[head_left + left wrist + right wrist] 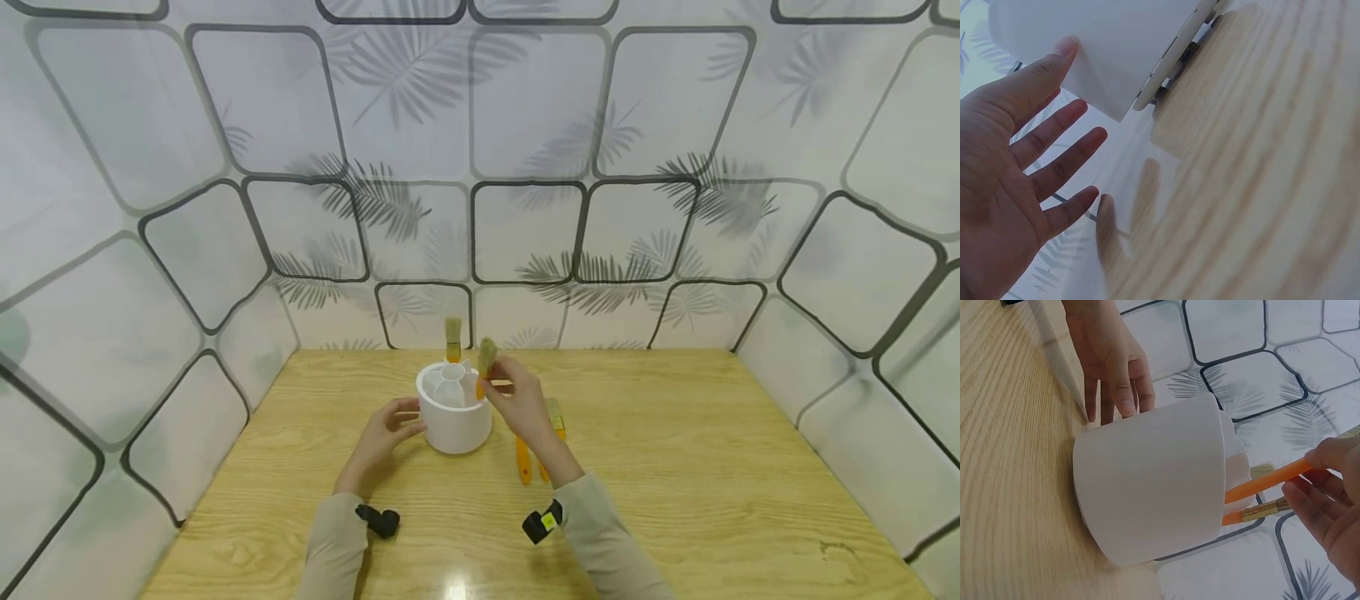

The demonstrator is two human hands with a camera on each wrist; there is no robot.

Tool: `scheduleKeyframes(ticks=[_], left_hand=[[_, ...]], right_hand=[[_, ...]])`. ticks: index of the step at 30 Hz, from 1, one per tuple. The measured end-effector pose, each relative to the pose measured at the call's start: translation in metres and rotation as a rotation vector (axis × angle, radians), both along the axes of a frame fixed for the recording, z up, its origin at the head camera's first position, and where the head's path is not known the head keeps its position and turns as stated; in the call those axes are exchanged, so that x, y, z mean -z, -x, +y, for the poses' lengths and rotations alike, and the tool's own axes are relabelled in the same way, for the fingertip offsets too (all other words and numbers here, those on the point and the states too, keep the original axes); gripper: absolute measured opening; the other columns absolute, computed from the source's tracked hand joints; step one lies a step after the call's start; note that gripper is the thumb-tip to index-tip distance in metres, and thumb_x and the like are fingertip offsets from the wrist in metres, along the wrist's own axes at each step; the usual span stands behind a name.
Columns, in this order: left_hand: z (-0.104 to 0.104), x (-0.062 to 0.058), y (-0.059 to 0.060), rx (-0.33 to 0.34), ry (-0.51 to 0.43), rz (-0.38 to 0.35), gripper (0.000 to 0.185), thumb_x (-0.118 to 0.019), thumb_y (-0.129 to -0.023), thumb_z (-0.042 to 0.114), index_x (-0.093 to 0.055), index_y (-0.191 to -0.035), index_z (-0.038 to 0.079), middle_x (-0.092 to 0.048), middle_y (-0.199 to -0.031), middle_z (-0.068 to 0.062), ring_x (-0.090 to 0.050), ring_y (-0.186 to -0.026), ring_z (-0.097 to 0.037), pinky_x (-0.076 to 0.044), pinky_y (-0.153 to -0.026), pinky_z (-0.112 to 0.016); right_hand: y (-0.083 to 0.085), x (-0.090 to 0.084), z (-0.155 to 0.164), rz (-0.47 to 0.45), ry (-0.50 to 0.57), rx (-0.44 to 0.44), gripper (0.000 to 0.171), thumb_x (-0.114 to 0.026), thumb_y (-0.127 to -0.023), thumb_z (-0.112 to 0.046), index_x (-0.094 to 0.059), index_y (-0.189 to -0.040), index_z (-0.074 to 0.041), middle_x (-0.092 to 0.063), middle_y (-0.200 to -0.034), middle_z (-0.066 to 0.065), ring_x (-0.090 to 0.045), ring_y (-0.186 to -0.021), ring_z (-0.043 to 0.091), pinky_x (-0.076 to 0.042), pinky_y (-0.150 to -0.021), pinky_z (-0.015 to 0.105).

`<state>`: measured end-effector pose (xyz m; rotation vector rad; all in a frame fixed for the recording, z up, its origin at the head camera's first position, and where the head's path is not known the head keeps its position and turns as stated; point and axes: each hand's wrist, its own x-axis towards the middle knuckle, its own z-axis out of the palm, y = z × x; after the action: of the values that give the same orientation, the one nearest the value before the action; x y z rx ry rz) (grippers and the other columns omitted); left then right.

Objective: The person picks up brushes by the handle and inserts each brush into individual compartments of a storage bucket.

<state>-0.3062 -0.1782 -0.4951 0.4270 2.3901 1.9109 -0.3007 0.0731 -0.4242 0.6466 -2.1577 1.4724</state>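
Two hands work over a pale wooden bench [675, 467], which runs out beneath both forearms and ends at patterned wall panels [525, 125] printed with dark rounded frames and grey palm fronds, well beyond the fingertips. Between the hands stands a white round holder [454, 417] with inner compartments; it sits upright on the bench. The left hand [382, 433] lies against the holder's left wall with its fingers straight and spread, the fingertips [1066, 47] touching the white side, nothing gripped. The right hand [521, 404] hovers just to the right of the holder's rim and above it, its fingers pinching the orange handle of a paintbrush [486, 360], bristles up, the handle's lower end dipping into the holder at the side nearest that hand. In the right wrist view that handle [1266, 481] goes into the holder's open top. A second paintbrush [453, 337] stands in the holder on the far side from both hands, bristles up. Just under the right hand and wrist, two more brushes [523, 458] lie flat on the bench beside the holder, orange handles pointing back toward the person; the wrist partly covers them. Each wrist carries a small black camera mount [542, 525] at the edge of a beige sleeve.
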Motion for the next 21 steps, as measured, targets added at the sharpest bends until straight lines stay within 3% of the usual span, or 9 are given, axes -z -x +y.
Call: scheduleKeyframes(ticks=[9,16,21], left_hand=[[0.000,0.002,0.001,0.005,-0.004,0.018,0.045,-0.067,-0.085,0.009,-0.051,-0.125,-0.001,-0.051,-0.127,-0.022,-0.048,-0.118,-0.042,-0.047,-0.096,-0.042],[-0.004,0.024,0.015,-0.016,-0.006,0.021,0.046,-0.071,-0.082,0.018,-0.054,-0.123,0.006,-0.053,-0.126,-0.017,-0.050,-0.118,-0.037,-0.047,-0.096,-0.043],[-0.005,0.027,0.016,-0.025,0.006,0.053,0.047,-0.072,-0.081,0.023,-0.055,-0.122,0.008,-0.054,-0.125,-0.015,-0.053,-0.116,-0.035,-0.049,-0.094,-0.040]], right_hand=[[0.000,0.002,-0.002,0.004,-0.032,-0.003,0.018,-0.066,-0.083,0.000,-0.062,-0.100,-0.005,-0.066,-0.093,0.010,-0.065,-0.086,0.023,-0.057,-0.068,0.025],[0.001,0.005,-0.004,0.039,-0.051,0.000,0.022,-0.066,-0.082,0.002,-0.061,-0.103,-0.001,-0.065,-0.092,0.013,-0.065,-0.084,0.025,-0.057,-0.066,0.024],[0.001,0.004,-0.005,0.039,-0.070,-0.003,0.020,-0.066,-0.082,0.003,-0.061,-0.101,-0.001,-0.064,-0.090,0.013,-0.065,-0.083,0.025,-0.057,-0.065,0.022]])
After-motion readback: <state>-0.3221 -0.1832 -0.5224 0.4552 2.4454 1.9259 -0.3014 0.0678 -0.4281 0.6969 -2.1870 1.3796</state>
